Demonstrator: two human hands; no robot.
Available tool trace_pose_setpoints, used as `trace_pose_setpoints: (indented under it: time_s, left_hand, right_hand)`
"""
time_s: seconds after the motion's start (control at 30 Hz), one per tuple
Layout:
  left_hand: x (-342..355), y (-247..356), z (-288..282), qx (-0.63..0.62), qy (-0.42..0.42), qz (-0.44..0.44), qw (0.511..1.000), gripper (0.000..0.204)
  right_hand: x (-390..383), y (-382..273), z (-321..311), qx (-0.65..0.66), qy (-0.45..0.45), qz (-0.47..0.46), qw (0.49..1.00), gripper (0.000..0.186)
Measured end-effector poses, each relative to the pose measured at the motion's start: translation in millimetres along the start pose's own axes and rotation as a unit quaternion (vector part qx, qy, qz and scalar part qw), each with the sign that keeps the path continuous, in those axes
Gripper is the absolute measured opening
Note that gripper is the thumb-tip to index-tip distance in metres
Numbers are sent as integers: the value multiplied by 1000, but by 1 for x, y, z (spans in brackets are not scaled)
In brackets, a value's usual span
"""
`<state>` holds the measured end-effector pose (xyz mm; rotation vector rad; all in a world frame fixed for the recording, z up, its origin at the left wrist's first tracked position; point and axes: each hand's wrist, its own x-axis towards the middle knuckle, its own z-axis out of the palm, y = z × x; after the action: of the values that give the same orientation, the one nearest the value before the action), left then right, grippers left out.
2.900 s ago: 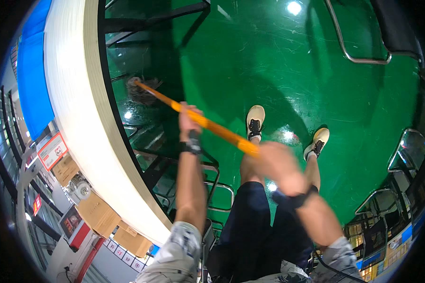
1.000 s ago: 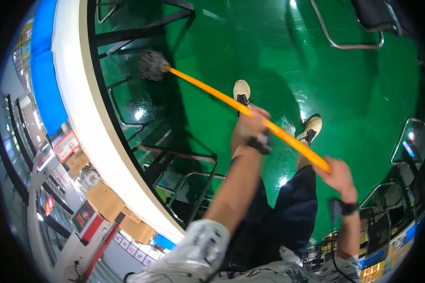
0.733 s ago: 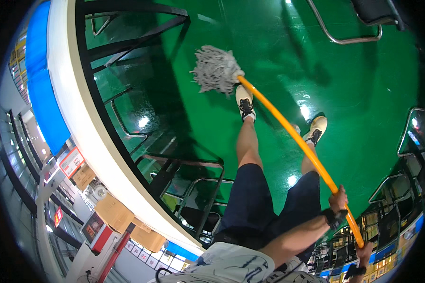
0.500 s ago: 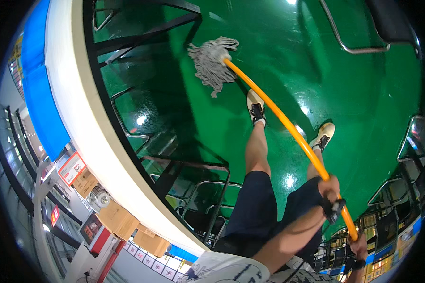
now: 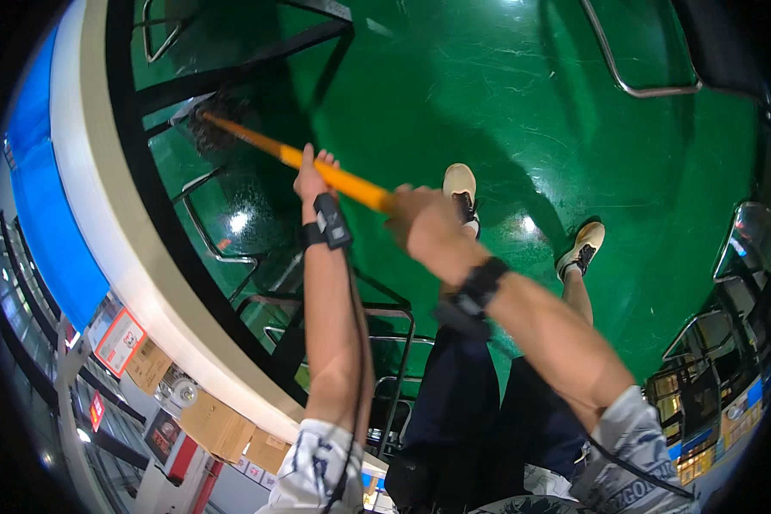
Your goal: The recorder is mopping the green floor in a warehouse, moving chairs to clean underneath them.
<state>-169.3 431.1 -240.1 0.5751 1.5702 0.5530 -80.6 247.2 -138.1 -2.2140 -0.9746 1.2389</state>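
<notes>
A mop with a yellow handle [image 5: 257,141] reaches forward and left, low under the table edge. Its grey string head [image 5: 217,124] lies in shadow beside a black table leg and looks dark. Partway along the handle my left hand [image 5: 315,176] is wrapped round it, with fingertips showing above. My right hand [image 5: 433,224], slightly smeared by motion, grips the handle's near end in front of my legs. Both wrists wear black bands with small devices. The green floor [image 5: 505,103] spreads below.
A long white table [image 5: 120,206] curves along my left, with black frame legs [image 5: 248,60] under it. Metal chair frames [image 5: 385,308] stand near its side. Another chair [image 5: 651,86] is at the far right, more at the right edge. Cardboard boxes [image 5: 218,426] sit beyond the table.
The mop head has moved left from the open floor to under the table. Both my hands have swung forward and left with the handle, which now points more sideways.
</notes>
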Motion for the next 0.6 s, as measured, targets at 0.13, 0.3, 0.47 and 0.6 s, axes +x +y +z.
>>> trace_pose_setpoints:
  time_s: [0.13,0.3,0.47,0.6]
  left_hand:
    - [-18,4,-29,113,-17,-19,993,19]
    - [-70,-34,-8,156,-165,-13,974,28]
    - [-162,-169,55,31,-245,-58,967,24]
    - [-392,-332,114,109,-70,-66,989,25]
  right_hand:
    - [-31,-7,30,141,12,2,990,31]
    - [-111,100,-50,-10,89,-190,978,34]
    - [-260,199,-164,43,-64,99,992,38]
    - [-481,291,-180,-38,8,295,955,36]
